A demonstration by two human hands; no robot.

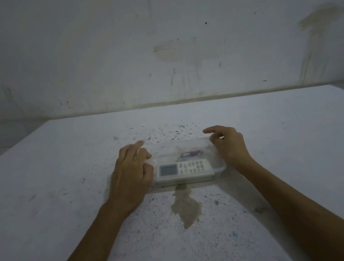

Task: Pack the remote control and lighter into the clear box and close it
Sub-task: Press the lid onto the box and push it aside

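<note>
A clear plastic box (219, 169) lies on the white table in the middle of the view. Inside it, a white remote control (184, 170) with a grey screen lies along the near side, and a dark red lighter (190, 154) lies behind it. A clear lid seems to cover the box. My left hand (131, 173) rests on the box's left end, fingers curled over its edge. At the right end is my right hand (229, 143), index finger stretched over the far corner. Whether the lid is fully seated I cannot tell.
The white table (63, 194) is scuffed and speckled, with a brownish stain (186, 205) just in front of the box. A stained white wall (153, 53) rises behind the table's far edge. The table's near edge runs along the bottom.
</note>
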